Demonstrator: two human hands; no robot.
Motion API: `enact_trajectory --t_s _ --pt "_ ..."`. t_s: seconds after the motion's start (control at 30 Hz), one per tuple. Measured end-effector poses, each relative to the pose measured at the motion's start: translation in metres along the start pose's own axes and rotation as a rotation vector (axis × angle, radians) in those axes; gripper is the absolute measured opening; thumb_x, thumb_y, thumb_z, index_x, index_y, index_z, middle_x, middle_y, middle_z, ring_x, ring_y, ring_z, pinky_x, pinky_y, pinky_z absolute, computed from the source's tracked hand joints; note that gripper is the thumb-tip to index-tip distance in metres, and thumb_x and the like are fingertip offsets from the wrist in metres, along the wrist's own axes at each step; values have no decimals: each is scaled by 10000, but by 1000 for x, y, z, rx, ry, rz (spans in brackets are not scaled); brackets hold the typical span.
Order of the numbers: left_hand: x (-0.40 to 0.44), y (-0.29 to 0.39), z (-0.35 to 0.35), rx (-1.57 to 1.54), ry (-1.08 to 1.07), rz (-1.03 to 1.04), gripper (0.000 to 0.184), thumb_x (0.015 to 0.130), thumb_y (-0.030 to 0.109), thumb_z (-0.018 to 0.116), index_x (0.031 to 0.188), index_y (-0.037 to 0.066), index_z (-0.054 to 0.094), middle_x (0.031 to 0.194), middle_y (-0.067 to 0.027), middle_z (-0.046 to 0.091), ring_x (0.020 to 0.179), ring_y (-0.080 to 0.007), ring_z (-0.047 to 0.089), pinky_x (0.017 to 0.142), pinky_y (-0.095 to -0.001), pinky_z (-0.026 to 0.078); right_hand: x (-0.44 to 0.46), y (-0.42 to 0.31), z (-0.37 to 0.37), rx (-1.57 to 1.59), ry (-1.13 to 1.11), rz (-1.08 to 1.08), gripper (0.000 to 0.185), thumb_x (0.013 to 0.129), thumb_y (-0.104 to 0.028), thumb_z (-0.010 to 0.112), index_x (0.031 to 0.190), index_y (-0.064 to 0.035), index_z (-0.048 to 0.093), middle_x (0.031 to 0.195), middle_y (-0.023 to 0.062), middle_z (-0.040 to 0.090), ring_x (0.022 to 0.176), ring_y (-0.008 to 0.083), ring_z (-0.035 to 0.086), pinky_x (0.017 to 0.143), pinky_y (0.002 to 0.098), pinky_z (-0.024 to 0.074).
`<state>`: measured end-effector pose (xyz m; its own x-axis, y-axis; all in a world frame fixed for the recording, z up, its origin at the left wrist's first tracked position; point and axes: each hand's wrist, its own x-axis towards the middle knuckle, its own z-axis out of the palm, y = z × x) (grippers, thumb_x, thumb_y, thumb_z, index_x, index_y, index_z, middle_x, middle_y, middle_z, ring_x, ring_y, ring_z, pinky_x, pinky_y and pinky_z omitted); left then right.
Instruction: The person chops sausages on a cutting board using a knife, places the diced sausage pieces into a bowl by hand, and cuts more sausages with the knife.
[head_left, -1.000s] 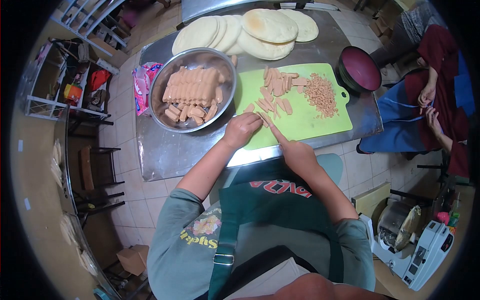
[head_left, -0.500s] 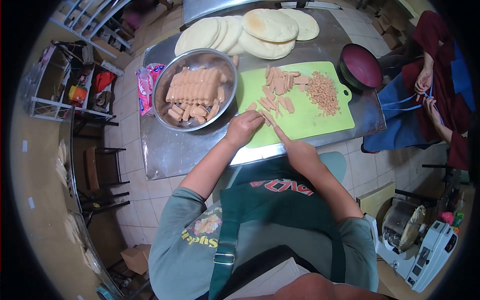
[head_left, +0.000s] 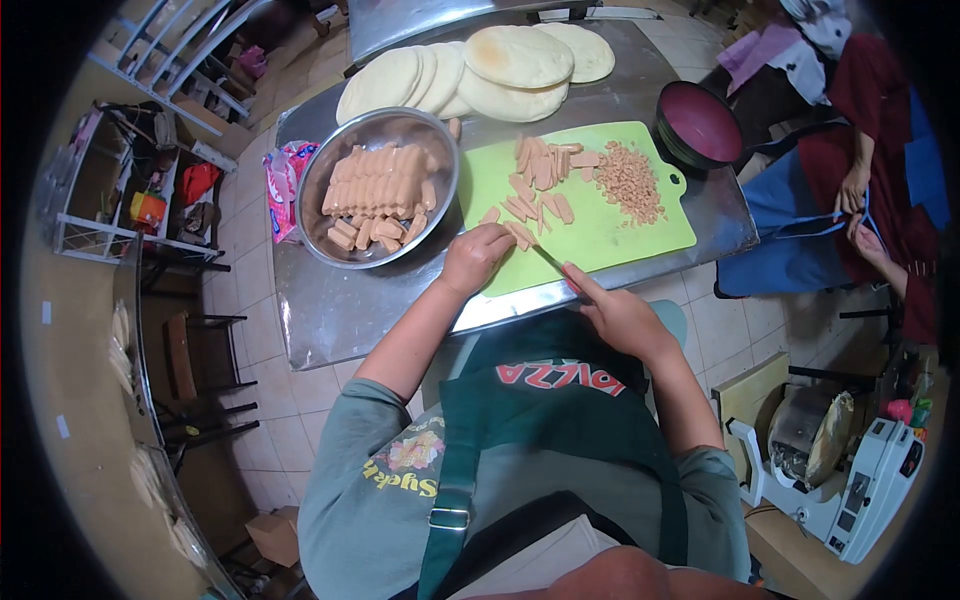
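At the near edge of a lime-green cutting board [head_left: 590, 250], my left hand [head_left: 476, 258] has its fingers closed against a piece of sausage [head_left: 519, 236]. My right hand [head_left: 622, 318] grips a knife [head_left: 549, 260] by its red handle, the blade pointing at that piece. Beyond it lie sliced sausage strips [head_left: 545, 165] and a heap of finely diced sausage [head_left: 632, 182]. Left of the board, a steel bowl [head_left: 330, 245] holds whole sausages in a stuck-together block and loose short pieces.
Round flatbreads [head_left: 520, 55] overlap at the back of the metal table [head_left: 330, 325]. A dark red bowl [head_left: 700, 125] sits to the right, a pink plastic packet [head_left: 283, 190] at left. Another person [head_left: 850, 210] stands at right, hands on blue apron strings. A machine [head_left: 850, 490] is lower right.
My right hand has drawn back to the right, so more of the knife blade shows. My left hand stays at the sausage piece. The other person's hands have shifted slightly, and the view has moved a little.
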<state>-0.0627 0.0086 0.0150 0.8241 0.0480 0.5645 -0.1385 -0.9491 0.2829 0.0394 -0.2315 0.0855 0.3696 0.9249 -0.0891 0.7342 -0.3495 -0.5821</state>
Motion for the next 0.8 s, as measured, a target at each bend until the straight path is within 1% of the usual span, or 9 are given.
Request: enact_trajectory --t_s 0.13,0.2,0.23,0.3,0.43,0.63,0.7,0.8 --pt "1 1 1 5 22 10 162 682 76 579 834 61 631 825 -62 605 755 -222 607 625 -317 494 13 -20 6 -64 29 59 589 834 -106 502 1381 -208 311 642 173 596 610 334 597 571 439 460" --pt "2 1 -1 8 32 11 161 683 76 578 834 59 630 827 -59 605 762 -220 604 632 -316 494 23 -23 16 -193 -16 97 624 846 -140 523 1406 -207 256 629 169 595 581 341 590 552 441 459" --pt "2 1 -2 8 17 17 162 684 75 577 836 57 631 833 -57 608 777 -216 602 643 -314 494 27 -24 20 -194 -18 92 624 846 -140 523 1406 -207 256 629 169 595 581 341 590 552 441 459" --pt "1 0 -1 9 2 18 162 686 74 576 837 54 631 839 -54 610 792 -213 600 654 -312 495 33 -25 25 -267 -46 107 622 852 -148 518 1410 -216 253 602 145 589 536 303 588 513 417 463" --pt "0 -1 1 2 1 20 163 689 73 576 840 46 629 858 -54 616 815 -214 597 667 -312 495 37 -24 29 -299 -44 95 622 851 -140 513 1411 -220 254 592 137 585 512 303 580 496 412 460" --pt "-1 -2 2 -11 7 16 166 694 72 579 848 40 631 864 -61 618 813 -219 604 659 -315 497 39 -19 30 -311 -13 58 637 832 -92 494 1409 -231 264 574 135 573 508 305 575 490 418 453" --pt "-1 -3 3 -17 7 13 166 696 71 580 850 39 632 864 -63 618 808 -220 606 654 -315 499 42 -18 32 -281 -42 77 667 818 -67 486 1415 -241 244 581 140 577 511 307 577 488 421 450" --pt "0 -2 3 -40 8 4 165 693 70 590 849 45 638 854 -62 620 785 -219 610 638 -315 501 48 -15 33 -247 -74 72 688 814 -67 487 1424 -230 213 586 145 581 521 309 581 490 423 449"
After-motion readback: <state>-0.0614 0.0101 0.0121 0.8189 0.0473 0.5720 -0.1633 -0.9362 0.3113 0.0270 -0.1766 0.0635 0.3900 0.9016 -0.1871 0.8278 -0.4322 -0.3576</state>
